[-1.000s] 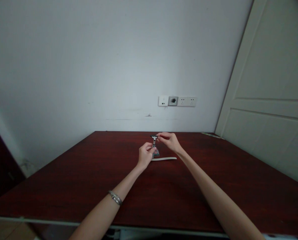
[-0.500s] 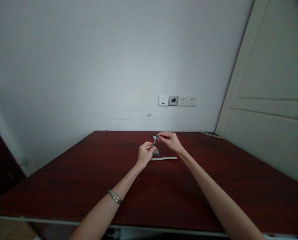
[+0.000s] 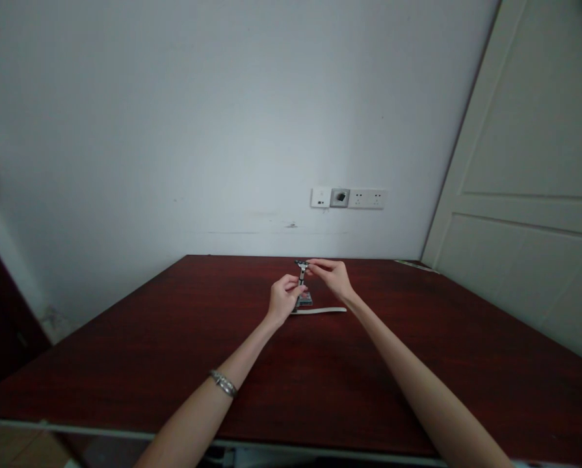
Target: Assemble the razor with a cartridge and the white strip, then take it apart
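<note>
Upright over the middle of the table is a small T-shaped silver-and-black tool, razor-like in outline, too small to name for certain. My left hand pinches its slim shaft between thumb and fingers. At the top, the fingertips of my right hand are closed on the right end of its dark crosspiece. Just behind the left thumb lies a small flat packet or case, greyish with a reddish patch, partly hidden. A thin whitish strip lies nearer me, its left end by my left hand.
The dark red wooden table reaches back to a pale wall with a row of sockets. A white panelled door stands along the right. A thin flat strip lies by the table's far right edge.
Both hands keep their grips and hardly move. The tool's dark crosspiece has turned or tilted slightly, and the whole view has shifted a little.
</note>
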A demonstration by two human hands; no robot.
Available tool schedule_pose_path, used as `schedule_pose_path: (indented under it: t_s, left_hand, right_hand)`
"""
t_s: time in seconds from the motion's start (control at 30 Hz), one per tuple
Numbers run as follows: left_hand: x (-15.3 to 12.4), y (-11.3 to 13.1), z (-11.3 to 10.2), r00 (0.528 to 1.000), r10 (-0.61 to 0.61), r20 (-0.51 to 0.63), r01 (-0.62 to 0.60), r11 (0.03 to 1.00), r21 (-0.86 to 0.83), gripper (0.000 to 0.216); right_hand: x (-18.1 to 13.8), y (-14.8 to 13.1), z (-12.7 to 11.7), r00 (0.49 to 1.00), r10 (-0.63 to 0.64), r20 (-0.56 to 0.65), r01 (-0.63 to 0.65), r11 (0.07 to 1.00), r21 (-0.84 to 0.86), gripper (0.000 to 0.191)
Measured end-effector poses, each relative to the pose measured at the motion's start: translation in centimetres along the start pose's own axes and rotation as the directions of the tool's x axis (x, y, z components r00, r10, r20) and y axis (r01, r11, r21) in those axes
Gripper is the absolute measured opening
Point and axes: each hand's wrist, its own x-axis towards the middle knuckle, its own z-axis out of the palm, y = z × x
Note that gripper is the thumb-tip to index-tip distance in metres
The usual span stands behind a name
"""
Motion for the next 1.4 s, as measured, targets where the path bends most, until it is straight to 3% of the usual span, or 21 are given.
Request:
schedule_pose_path:
  t_s: [0.33, 0.77, 1.1, 1.4]
  left_hand:
    - [-0.3, 0.2, 0.0, 0.998, 0.03, 0.054, -0.028, 0.999, -0.038, 0.013]
    - [-0.5, 0.1, -0.3, 0.993, 0.084, 0.087, -0.088, 0.995, 0.04, 0.016]
    - [-0.6, 0.1, -1.0, 0.948, 0.249, 0.2, -0.295, 0.922, 0.25, 0.011]
    - [-0.4, -0.1, -0.9, 0.952, 0.242, 0.188, -0.281, 0.934, 0.22, 0.016]
  right_hand:
    - [0.4, 0.4, -0.4, 0.999, -0.004, -0.049, 0.005, 1.0, 0.022, 0.031]
    - [0.5, 0.1, -0.5, 1.0, 0.017, -0.018, -0.016, 0.998, 0.064, 0.031]
    - [0.5, 0.3, -0.6, 0.999, 0.035, -0.01, -0.034, 0.995, 0.09, 0.032]
    - [0.1, -0.2, -0.4, 0.999, 0.039, 0.032, -0.043, 0.992, 0.115, 0.034]
